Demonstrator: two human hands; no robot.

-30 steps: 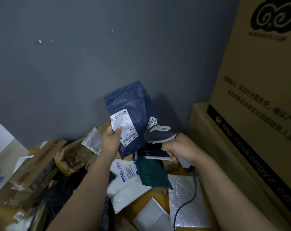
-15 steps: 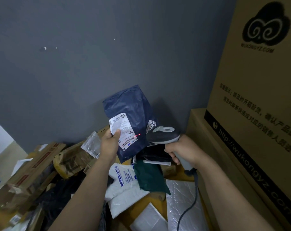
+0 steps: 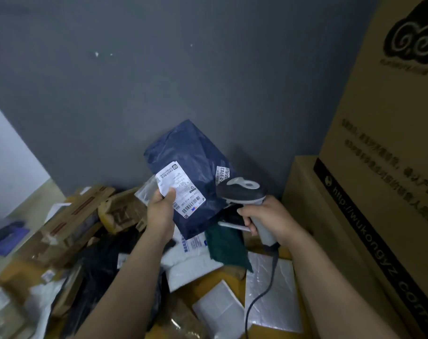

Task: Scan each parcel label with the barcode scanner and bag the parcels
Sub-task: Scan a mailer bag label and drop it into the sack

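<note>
L hand (image 3: 160,211) pinches navy parcel (image 3: 195,162) at its label (image 3: 181,189), held up mid-air. Scanner (image 3: 242,192) sits just beside it, R hand (image 3: 269,216) wrapped round the handle. Risk: thumb on label + tilted, creased barcode = misread.

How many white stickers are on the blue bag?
2: a big label pinched by the left hand, a small label by the scanner. More may hide behind the bag.
</note>
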